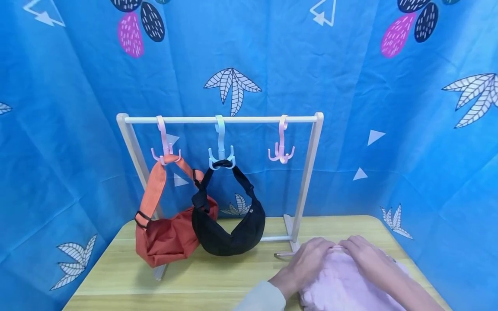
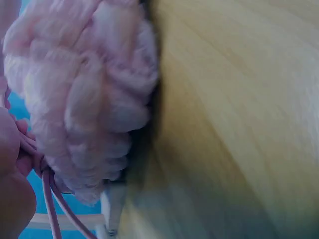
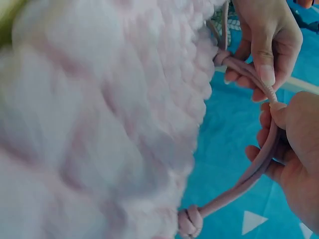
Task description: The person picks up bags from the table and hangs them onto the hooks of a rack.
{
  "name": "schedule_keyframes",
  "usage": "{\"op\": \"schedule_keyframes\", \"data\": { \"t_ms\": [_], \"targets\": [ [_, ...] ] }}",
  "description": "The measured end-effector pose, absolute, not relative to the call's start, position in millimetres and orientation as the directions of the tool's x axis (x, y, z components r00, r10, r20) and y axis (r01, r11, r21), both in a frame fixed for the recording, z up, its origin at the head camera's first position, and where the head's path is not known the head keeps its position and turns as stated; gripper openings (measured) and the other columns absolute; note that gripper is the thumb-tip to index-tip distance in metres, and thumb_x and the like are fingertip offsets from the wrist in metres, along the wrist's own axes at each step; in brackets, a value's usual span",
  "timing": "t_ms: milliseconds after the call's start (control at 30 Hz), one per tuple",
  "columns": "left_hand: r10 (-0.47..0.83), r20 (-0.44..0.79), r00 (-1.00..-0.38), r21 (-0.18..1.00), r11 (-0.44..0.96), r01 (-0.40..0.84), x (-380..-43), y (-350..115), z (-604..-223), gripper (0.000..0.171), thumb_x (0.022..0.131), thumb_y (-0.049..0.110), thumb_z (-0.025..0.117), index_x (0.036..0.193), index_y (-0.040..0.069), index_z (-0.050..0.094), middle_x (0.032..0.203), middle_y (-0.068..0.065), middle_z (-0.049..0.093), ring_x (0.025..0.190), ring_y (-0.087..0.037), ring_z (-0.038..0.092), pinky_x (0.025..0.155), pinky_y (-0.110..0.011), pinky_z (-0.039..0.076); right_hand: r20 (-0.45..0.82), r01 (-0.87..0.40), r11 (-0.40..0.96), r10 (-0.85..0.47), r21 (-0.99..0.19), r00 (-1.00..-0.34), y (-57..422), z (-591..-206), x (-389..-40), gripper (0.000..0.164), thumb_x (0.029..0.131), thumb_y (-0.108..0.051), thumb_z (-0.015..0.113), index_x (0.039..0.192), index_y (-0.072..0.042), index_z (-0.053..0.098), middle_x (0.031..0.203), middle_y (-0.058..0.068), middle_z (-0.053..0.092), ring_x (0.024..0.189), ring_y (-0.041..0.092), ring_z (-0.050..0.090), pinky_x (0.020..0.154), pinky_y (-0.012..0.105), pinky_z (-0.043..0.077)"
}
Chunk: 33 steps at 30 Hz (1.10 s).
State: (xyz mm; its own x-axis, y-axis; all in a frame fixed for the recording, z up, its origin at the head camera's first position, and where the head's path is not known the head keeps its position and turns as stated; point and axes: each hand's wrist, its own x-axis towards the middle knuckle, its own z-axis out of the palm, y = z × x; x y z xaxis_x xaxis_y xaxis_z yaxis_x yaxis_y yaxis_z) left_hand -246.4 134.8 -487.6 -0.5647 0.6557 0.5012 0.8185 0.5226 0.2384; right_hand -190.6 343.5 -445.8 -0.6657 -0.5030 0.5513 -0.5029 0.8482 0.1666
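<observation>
A pale pink, puffy knitted bag [image 1: 338,283] stands at the front right of the table, its quilted bulk filling much of both wrist views. My left hand [image 1: 309,261] and right hand [image 1: 367,259] are side by side at its top. Between thumb and fingers, both hands pinch the bag's pink cord handle [image 3: 239,186], their fingertips nearly meeting in the right wrist view. A knot [image 3: 190,221] marks the handle's lower end there. Cord ends [image 2: 55,206] dangle below my left hand in the left wrist view.
A white rack [image 1: 249,119] carries three hooks. A rust-red bag [image 1: 169,239] hangs from the left pink hook [image 1: 163,136], a black bag [image 1: 229,237] from the blue hook [image 1: 221,138]. The right pink hook [image 1: 282,140] bears nothing. A blue patterned cloth [image 1: 249,56] surrounds the wooden table [image 1: 218,280].
</observation>
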Motion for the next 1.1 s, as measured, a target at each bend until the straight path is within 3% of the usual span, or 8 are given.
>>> {"op": "schedule_keyframes", "data": {
  "t_ms": [133, 300, 500, 633, 767, 867, 1000, 1100],
  "targets": [
    [0.68, 0.556, -0.478, 0.141, 0.49, 0.86, -244, 129, -481, 0.027, 0.111, 0.024, 0.046, 0.128, 0.018, 0.066, 0.116, 0.009, 0.071, 0.108, -0.002, 0.066, 0.098, -0.006, 0.048, 0.567, -0.548, 0.822, -0.527, 0.154, -0.632, 343, -439, -187, 0.023, 0.085, -0.007, 0.076, 0.107, -0.014, 0.073, 0.094, -0.009, 0.067, 0.086, 0.009, 0.064, 0.073, 0.025, 0.059],
    [0.686, 0.611, -0.395, 0.046, 0.467, 0.883, -238, 123, -472, 0.022, 0.11, 0.019, 0.047, 0.123, 0.015, 0.065, 0.108, 0.008, 0.069, 0.099, -0.002, 0.065, 0.093, -0.004, 0.047, 0.553, -0.579, 0.811, -0.523, 0.089, -0.649, 342, -428, -180, 0.027, 0.084, -0.005, 0.079, 0.108, -0.017, 0.073, 0.093, -0.014, 0.066, 0.085, 0.005, 0.063, 0.073, 0.025, 0.058],
    [0.665, 0.663, -0.345, -0.002, 0.462, 0.887, -229, 110, -457, 0.017, 0.109, 0.02, 0.052, 0.117, 0.015, 0.066, 0.101, 0.008, 0.068, 0.091, -0.003, 0.064, 0.085, -0.006, 0.05, 0.61, -0.673, 0.737, -0.56, 0.057, -0.561, 338, -416, -176, 0.034, 0.078, -0.004, 0.082, 0.108, -0.017, 0.075, 0.092, -0.012, 0.071, 0.083, 0.004, 0.066, 0.075, 0.014, 0.053],
    [0.658, 0.676, -0.331, 0.004, 0.446, 0.895, -225, 98, -444, 0.017, 0.108, 0.022, 0.053, 0.117, 0.015, 0.066, 0.1, 0.007, 0.069, 0.092, -0.002, 0.065, 0.086, -0.005, 0.05, 0.643, -0.723, 0.69, -0.56, 0.013, -0.523, 335, -406, -176, 0.034, 0.076, -0.003, 0.084, 0.107, -0.015, 0.076, 0.09, -0.012, 0.072, 0.08, 0.002, 0.066, 0.075, 0.007, 0.05],
    [0.638, 0.685, -0.352, 0.052, 0.439, 0.897, -223, 83, -434, 0.018, 0.109, 0.021, 0.053, 0.117, 0.014, 0.067, 0.104, 0.006, 0.071, 0.097, -0.002, 0.067, 0.092, -0.003, 0.049, 0.614, -0.702, 0.711, -0.544, -0.024, -0.572, 333, -398, -174, 0.034, 0.077, -0.002, 0.084, 0.107, -0.016, 0.076, 0.09, -0.013, 0.073, 0.081, -0.003, 0.065, 0.073, 0.007, 0.05],
    [0.602, 0.696, -0.392, 0.127, 0.434, 0.892, -224, 72, -428, 0.019, 0.109, 0.021, 0.053, 0.117, 0.013, 0.068, 0.106, 0.003, 0.073, 0.1, -0.006, 0.07, 0.096, -0.007, 0.051, 0.592, -0.71, 0.696, -0.53, -0.104, -0.607, 335, -396, -174, 0.034, 0.08, 0.003, 0.081, 0.106, -0.017, 0.075, 0.087, -0.015, 0.069, 0.071, -0.01, 0.056, 0.063, 0.006, 0.046],
    [0.575, 0.711, -0.405, 0.132, 0.456, 0.88, -227, 60, -421, 0.018, 0.108, 0.021, 0.054, 0.115, 0.013, 0.068, 0.102, 0.002, 0.072, 0.097, -0.007, 0.069, 0.095, -0.009, 0.053, 0.553, -0.735, 0.614, -0.52, -0.288, -0.651, 335, -394, -176, 0.034, 0.086, 0.01, 0.074, 0.108, -0.015, 0.073, 0.078, -0.018, 0.058, 0.057, -0.014, 0.042, 0.048, 0.007, 0.038],
    [0.569, 0.728, -0.383, 0.095, 0.469, 0.878, -230, 54, -415, 0.015, 0.108, 0.02, 0.056, 0.112, 0.011, 0.068, 0.096, 0.002, 0.068, 0.089, -0.007, 0.065, 0.088, -0.008, 0.054, 0.488, -0.691, 0.575, -0.493, -0.439, -0.72, 333, -388, -177, 0.026, 0.093, 0.007, 0.068, 0.11, -0.011, 0.074, 0.075, -0.016, 0.054, 0.05, -0.007, 0.046, 0.042, 0.012, 0.04]
  ]
}}
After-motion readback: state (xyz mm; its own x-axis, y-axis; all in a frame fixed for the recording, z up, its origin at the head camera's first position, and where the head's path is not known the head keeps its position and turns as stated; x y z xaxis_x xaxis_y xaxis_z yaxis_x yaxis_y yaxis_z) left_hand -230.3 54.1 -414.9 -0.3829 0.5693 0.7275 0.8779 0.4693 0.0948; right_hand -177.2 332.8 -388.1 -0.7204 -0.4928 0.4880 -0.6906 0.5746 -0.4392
